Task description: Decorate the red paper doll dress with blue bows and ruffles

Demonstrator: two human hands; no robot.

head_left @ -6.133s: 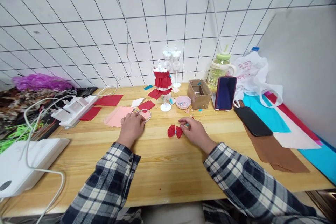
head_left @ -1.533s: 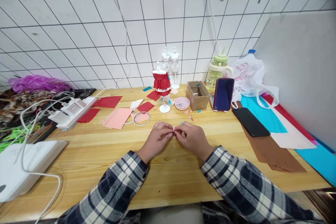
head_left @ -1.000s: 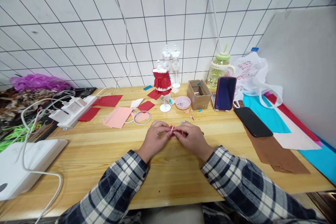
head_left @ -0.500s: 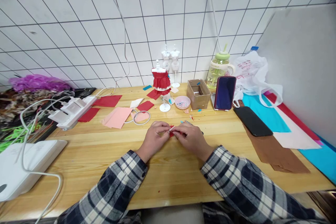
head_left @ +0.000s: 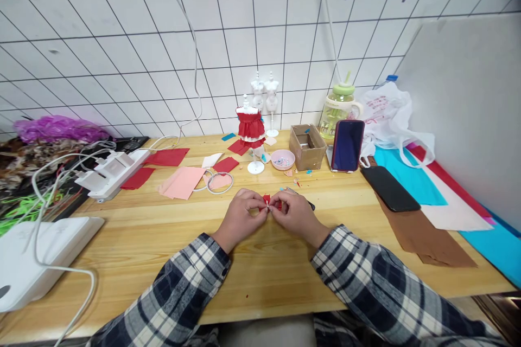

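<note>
My left hand (head_left: pixel 245 212) and my right hand (head_left: pixel 296 211) meet above the wooden table (head_left: pixel 260 276), fingertips almost touching. Both are closed in a pinch on a small piece of red fabric (head_left: pixel 266 198), which shows between and behind the fingers. A tiny white bit is visible where the fingertips meet; its kind is too small to make out. Beyond the right hand lies a dark-ended tool (head_left: pixel 312 206), mostly hidden by that hand. A small white dress form (head_left: pixel 255 167) wearing a red dress with white trim (head_left: pixel 251 126) stands upright behind the hands.
Behind are a pink bowl of beads (head_left: pixel 283 160), a cardboard box (head_left: pixel 307 147), a propped phone (head_left: pixel 347 145) and a green-lidded bottle (head_left: pixel 340 105). Two rings (head_left: pixel 220 183) and fabric pieces (head_left: pixel 183 181) lie left, near a power strip (head_left: pixel 116 171). A black phone (head_left: pixel 389 188) rests on cloth at right.
Both hands have shifted slightly and their fingertips have come closer together, a little lower. More of the red fabric shows between them. The view has tilted slightly.
</note>
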